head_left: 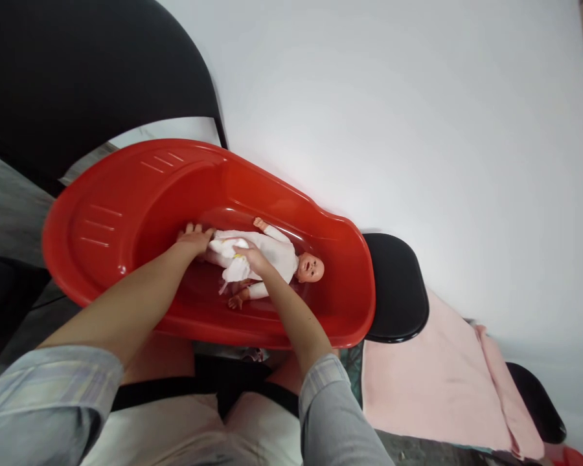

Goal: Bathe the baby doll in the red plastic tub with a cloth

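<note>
Home: baby tub (126, 213), chairs (398, 291)

I count one red plastic baby bathtub (126, 213) at centre, with one baby doll (272, 255) lying inside. Two hands are on the doll: one left hand (194, 238), one right hand (252, 257). At four o'clock lies one pink towel (427, 382). Two black chair seats (398, 285) sit at three and five o'clock.

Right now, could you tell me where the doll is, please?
In the head view the doll lies on its back inside the red tub, head toward the right, with the left hand at its legs and the right hand on its middle.
</note>
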### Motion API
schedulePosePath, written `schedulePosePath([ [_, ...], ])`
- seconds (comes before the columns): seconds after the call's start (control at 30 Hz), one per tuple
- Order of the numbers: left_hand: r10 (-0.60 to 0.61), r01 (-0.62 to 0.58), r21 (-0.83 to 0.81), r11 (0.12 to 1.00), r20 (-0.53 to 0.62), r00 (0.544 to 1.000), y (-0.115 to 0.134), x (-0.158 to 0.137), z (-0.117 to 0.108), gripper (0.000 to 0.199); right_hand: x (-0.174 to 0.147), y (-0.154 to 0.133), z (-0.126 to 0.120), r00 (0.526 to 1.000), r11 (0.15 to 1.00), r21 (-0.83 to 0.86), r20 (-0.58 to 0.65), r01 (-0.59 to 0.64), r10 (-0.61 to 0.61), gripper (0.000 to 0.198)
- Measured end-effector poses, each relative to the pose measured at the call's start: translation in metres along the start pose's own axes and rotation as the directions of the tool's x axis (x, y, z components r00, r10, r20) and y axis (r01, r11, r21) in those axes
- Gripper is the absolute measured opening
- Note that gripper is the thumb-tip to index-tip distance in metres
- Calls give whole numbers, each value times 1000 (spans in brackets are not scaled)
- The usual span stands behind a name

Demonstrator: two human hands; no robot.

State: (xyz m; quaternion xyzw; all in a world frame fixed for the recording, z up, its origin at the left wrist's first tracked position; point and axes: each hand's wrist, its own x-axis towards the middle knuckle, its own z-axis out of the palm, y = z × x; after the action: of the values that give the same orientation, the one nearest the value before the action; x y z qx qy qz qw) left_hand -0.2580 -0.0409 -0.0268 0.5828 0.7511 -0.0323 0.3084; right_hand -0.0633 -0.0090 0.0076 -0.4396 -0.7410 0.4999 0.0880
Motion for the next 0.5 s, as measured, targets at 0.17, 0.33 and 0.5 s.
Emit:
schedulePosePath([
  [0.17,6,-6,12,1000,-2,1000,1,-6,-3,113,-24,15,-59,946,909,417,-292,-10,144,32],
  [0.33,22,-22,-10,1000,-3,1000,2,-13,-7,105,-39,40,-102,770,983,167,-636,71,53,52],
  [0.5,20,-20,18,1000,-3,1000,4,-14,-8,105,-37,62,-99,797,937,-135,-573,-321,191,78],
])
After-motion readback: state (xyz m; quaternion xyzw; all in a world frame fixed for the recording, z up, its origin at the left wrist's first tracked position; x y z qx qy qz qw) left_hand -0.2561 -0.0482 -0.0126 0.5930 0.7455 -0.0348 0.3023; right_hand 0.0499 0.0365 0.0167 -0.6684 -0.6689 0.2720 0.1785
